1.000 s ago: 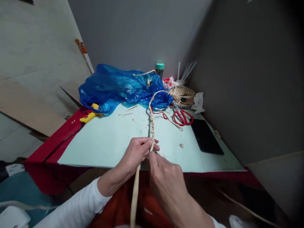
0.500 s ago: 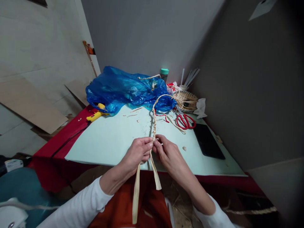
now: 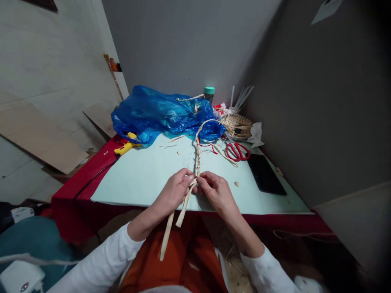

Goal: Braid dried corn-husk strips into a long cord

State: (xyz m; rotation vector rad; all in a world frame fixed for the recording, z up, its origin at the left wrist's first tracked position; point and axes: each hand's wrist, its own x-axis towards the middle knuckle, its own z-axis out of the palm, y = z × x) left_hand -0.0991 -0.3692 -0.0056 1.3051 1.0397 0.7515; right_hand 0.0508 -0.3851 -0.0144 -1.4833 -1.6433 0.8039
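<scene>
A pale braid of flat straw strips point(image 3: 198, 154) runs from the blue plastic bag down the pale green sheet point(image 3: 143, 179) to my hands. My left hand point(image 3: 174, 192) and my right hand point(image 3: 215, 191) pinch the braid's near end from either side, fingers closed on the strips. Two loose strip ends point(image 3: 172, 221) hang down from my left hand over the table's front edge, above my orange lap.
A crumpled blue plastic bag point(image 3: 159, 114) lies at the back. A yellow glue gun point(image 3: 126, 147) with a black cord sits left, red scissors point(image 3: 236, 151) and a black phone point(image 3: 263, 174) right. A woven basket point(image 3: 238, 124) and a teal-capped bottle point(image 3: 209, 92) stand behind.
My right hand rose from below the braid to pinch it beside the left. The short loose strip swung from the right side over to the left.
</scene>
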